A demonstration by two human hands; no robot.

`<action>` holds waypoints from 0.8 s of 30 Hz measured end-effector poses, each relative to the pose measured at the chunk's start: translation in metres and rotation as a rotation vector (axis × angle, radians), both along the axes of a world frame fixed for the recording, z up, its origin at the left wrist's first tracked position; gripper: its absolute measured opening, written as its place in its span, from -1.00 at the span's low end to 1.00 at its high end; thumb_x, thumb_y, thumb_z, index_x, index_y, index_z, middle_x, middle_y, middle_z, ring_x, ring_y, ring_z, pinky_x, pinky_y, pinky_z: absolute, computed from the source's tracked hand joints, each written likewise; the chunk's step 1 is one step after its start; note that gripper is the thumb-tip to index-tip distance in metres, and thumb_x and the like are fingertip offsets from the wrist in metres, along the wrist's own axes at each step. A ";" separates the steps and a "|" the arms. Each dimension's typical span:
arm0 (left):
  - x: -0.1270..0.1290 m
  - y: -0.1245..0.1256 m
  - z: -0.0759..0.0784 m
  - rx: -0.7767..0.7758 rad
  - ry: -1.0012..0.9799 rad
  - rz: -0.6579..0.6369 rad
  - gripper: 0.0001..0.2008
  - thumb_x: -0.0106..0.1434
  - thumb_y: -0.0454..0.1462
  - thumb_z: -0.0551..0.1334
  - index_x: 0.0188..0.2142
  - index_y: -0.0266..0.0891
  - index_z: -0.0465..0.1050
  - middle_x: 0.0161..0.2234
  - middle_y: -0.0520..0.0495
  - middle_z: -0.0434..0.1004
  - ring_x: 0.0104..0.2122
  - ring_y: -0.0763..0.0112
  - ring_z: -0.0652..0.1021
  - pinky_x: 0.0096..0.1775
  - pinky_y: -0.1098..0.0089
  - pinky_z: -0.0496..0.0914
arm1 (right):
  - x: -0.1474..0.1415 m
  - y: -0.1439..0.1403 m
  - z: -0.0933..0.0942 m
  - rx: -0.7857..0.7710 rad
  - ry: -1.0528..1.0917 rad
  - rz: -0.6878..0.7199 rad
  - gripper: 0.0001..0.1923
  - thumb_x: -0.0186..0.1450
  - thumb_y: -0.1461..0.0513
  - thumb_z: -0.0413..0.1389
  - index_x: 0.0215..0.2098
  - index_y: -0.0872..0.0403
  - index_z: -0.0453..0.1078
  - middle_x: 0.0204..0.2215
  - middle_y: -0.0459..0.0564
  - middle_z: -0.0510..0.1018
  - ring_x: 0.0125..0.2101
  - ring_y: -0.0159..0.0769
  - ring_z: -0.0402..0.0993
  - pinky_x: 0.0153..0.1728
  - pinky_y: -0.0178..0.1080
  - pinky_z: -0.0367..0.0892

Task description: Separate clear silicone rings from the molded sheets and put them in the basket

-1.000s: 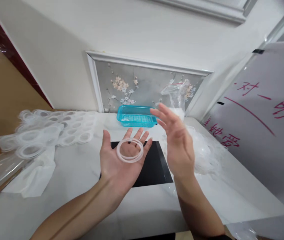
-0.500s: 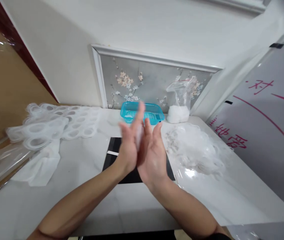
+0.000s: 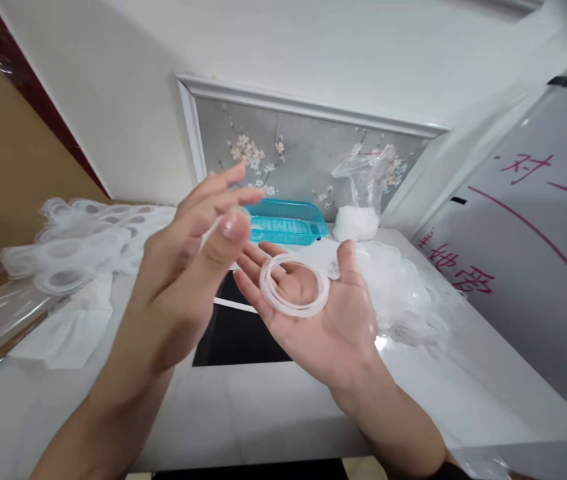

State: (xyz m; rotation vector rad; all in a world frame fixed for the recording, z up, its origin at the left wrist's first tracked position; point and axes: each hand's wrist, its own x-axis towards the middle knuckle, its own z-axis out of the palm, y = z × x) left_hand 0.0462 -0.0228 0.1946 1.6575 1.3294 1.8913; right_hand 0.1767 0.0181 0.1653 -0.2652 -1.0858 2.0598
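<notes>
On the upturned palm of my right hand (image 3: 330,320) rests a small stack of translucent white rings (image 3: 296,313). Its fingers stretch out beneath them, with the thumb raised to the side. My left hand (image 3: 183,260) is lifted to the left of the rings, apart from them. Its fingers are spread and slightly curved, the thumb nearest the rings; I make out nothing held in it. Under both hands lies a black mat (image 3: 243,337) with a white strip (image 3: 233,305) across it. Behind them is a blue plastic basket (image 3: 288,230), partly covered by my left fingers.
Sheets of white ring shapes (image 3: 70,247) lie at the left of the table, a white cloth-like piece (image 3: 70,333) before them. A clear bag with white contents (image 3: 356,223) stands at the back. Right of my hand is a heap of white rings (image 3: 408,293). A whiteboard (image 3: 528,233) borders the right.
My palms, pressed together before, have come apart. My left hand moved left and up; my right hand turned palm up, showing the rings on it.
</notes>
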 end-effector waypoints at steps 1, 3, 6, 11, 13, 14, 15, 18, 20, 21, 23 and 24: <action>-0.004 -0.003 0.001 -0.049 0.129 0.024 -0.71 0.30 -0.04 0.16 -0.16 -0.09 0.56 0.10 0.06 0.40 0.28 0.20 0.14 0.30 0.29 -0.06 | 0.002 -0.003 0.002 0.016 -0.013 0.005 -0.41 0.27 -0.23 -0.13 -0.02 0.01 0.30 0.02 0.11 0.44 0.17 -0.01 0.23 0.01 0.17 0.34; -0.011 -0.007 0.000 -0.128 0.311 0.054 -0.79 0.26 -0.08 0.22 -0.28 -0.06 0.59 0.09 0.09 0.40 0.26 0.18 0.15 0.31 0.28 -0.09 | 0.006 -0.007 0.006 0.037 -0.048 0.005 -0.40 0.27 -0.22 -0.13 -0.02 0.01 0.31 0.01 0.10 0.45 0.17 -0.01 0.23 0.03 0.16 0.33; -0.015 -0.009 -0.002 -0.157 0.374 0.025 -0.90 0.16 -0.13 0.30 -0.40 -0.04 0.57 0.03 0.11 0.44 0.25 0.15 0.18 0.32 0.22 -0.11 | 0.008 -0.011 0.007 0.058 -0.099 0.018 -0.35 0.28 -0.23 -0.16 0.02 0.03 0.31 0.03 0.11 0.43 0.17 -0.01 0.22 0.04 0.14 0.33; -0.010 -0.009 -0.007 -0.207 0.187 -0.094 -0.79 -0.10 -0.32 0.45 -0.45 -0.11 0.51 -0.01 0.07 0.46 0.30 0.04 0.06 0.32 0.15 -0.06 | 0.008 -0.012 0.005 0.126 -0.130 0.039 -0.31 0.30 -0.23 -0.21 0.09 0.06 0.26 0.08 0.15 0.39 0.15 0.02 0.24 -0.01 0.14 0.35; -0.008 -0.008 -0.007 -0.254 0.011 -0.129 -0.79 -0.11 -0.39 0.43 -0.49 -0.15 0.47 -0.03 0.03 0.47 0.31 0.04 0.04 0.30 0.18 0.02 | 0.007 -0.012 0.004 0.167 -0.148 0.028 -0.33 0.31 -0.22 -0.21 0.10 0.05 0.26 0.06 0.15 0.40 0.13 0.02 0.26 -0.02 0.15 0.35; -0.007 -0.008 -0.007 -0.275 -0.062 -0.144 -0.80 -0.11 -0.41 0.41 -0.50 -0.16 0.46 -0.05 0.01 0.48 0.31 0.05 0.05 0.29 0.20 0.06 | 0.007 -0.012 0.003 0.163 -0.147 0.041 -0.32 0.30 -0.23 -0.22 0.12 0.02 0.24 0.07 0.13 0.40 0.12 0.02 0.26 -0.03 0.14 0.36; -0.007 -0.008 -0.007 -0.288 -0.114 -0.156 -0.80 -0.10 -0.43 0.40 -0.51 -0.16 0.44 -0.07 0.01 0.49 0.30 0.06 0.06 0.28 0.21 0.09 | 0.006 -0.011 0.002 0.135 -0.132 0.073 -0.29 0.30 -0.25 -0.26 0.15 -0.01 0.21 0.09 0.11 0.38 0.12 0.01 0.27 -0.05 0.13 0.37; -0.006 -0.008 -0.005 -0.299 -0.141 -0.171 -0.80 -0.08 -0.44 0.38 -0.55 -0.15 0.41 -0.09 0.04 0.49 0.30 0.04 0.05 0.26 0.19 0.14 | 0.005 -0.010 0.002 -0.005 -0.046 0.217 -0.21 0.26 -0.30 -0.41 0.23 -0.12 0.12 0.17 0.03 0.30 0.10 -0.04 0.31 -0.11 0.06 0.41; -0.006 -0.008 -0.004 -0.292 -0.126 -0.169 -0.79 -0.08 -0.44 0.38 -0.60 -0.14 0.41 -0.10 0.04 0.50 0.30 0.01 0.04 0.26 0.14 0.13 | 0.005 -0.009 0.001 0.003 -0.058 0.219 -0.24 0.27 -0.29 -0.39 0.23 -0.14 0.13 0.14 0.03 0.35 0.07 -0.05 0.34 -0.13 0.05 0.41; -0.006 -0.008 -0.003 -0.283 -0.113 -0.165 -0.78 -0.08 -0.43 0.39 -0.62 -0.14 0.41 -0.11 0.04 0.51 0.30 -0.01 0.04 0.27 0.10 0.10 | 0.004 -0.009 0.001 0.042 -0.095 0.177 -0.27 0.29 -0.27 -0.34 0.22 -0.12 0.16 0.09 0.04 0.40 0.05 -0.05 0.35 -0.13 0.05 0.40; -0.008 -0.008 -0.002 -0.230 -0.015 -0.137 -0.80 -0.06 -0.40 0.40 -0.63 -0.13 0.43 -0.12 0.05 0.54 0.29 -0.03 0.09 0.28 0.03 0.04 | 0.004 -0.008 0.002 0.117 -0.179 0.063 -0.35 0.31 -0.23 -0.24 0.17 -0.10 0.22 -0.02 0.04 0.49 0.04 -0.06 0.36 -0.11 0.05 0.38; -0.010 -0.008 -0.001 -0.177 0.090 -0.103 -0.83 -0.02 -0.37 0.39 -0.61 -0.11 0.46 -0.11 0.06 0.54 0.27 -0.02 0.14 0.28 0.01 0.02 | 0.003 -0.007 0.002 0.137 -0.207 0.019 -0.37 0.32 -0.22 -0.22 0.14 -0.08 0.26 -0.07 0.04 0.51 0.04 -0.05 0.37 -0.10 0.05 0.37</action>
